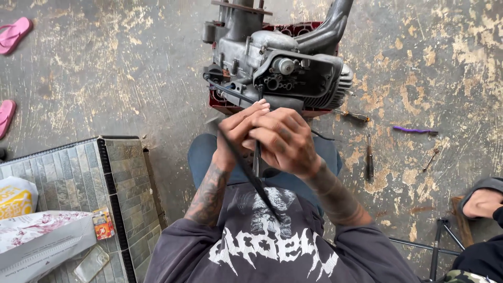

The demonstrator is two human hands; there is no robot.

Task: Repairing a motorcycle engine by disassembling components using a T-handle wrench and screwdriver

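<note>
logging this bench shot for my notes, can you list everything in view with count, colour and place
grey metal engine: 1, grey, top centre, on a dark red crate
black cable: 1, black, runs from the engine down between the hands
screwdrivers: 2, dark, on the concrete floor right of the engine
purple strip: 1, purple, floor at right
pink sandals: 2, pink, left edge
tiled step: 1, grey, lower left
clear phone case: 1, clear, on the step
small orange packet: 1, orange, on the step
another person's foot: 1, right edge
left hand: 1, below the engine, clasped with the other
right hand: 1, around a thin dark tool
</note>
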